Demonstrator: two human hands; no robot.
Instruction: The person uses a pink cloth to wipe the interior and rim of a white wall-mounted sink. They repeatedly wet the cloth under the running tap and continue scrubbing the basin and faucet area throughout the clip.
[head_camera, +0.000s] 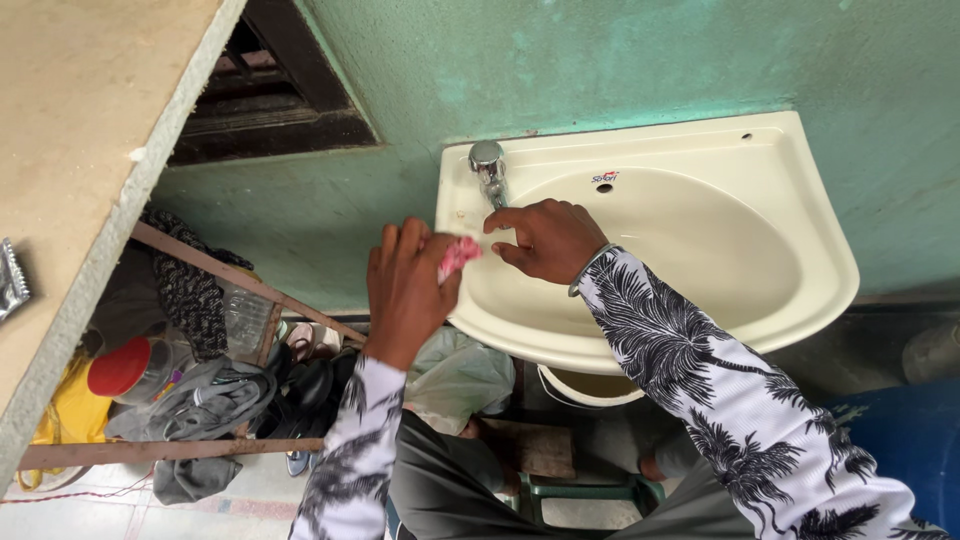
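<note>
Cloth (459, 255), pink and crumpled, sits between your two hands above the near left rim of the sink (800, 240). Your left hand (405, 290) has its fingers (415, 245) curled shut around the cloth, so only its right end shows past them. Your right hand (545, 240) is just right of it, fingertips bent down and touching or nearly touching the cloth; whether they grip it you cannot tell. Both hands are just below the chrome tap (489, 170), which stands at the sink's far left corner.

A small red and dark logo (605, 177) is printed on the sink's far wall, above the overflow hole. Left, under a beige desk (90, 150), a jar with a red lid (125, 368) stands beside a clear plastic bottle (245, 315), grey clothes (205, 400) and a yellow bag (70, 410). A pale plastic bag (460, 375) lies under the sink's near left edge.

The sink is cream and hangs on a rough green wall (600, 60). A dark wooden vent (270, 90) is set in that wall, far left. The floor (250, 500) below is pale tile.
</note>
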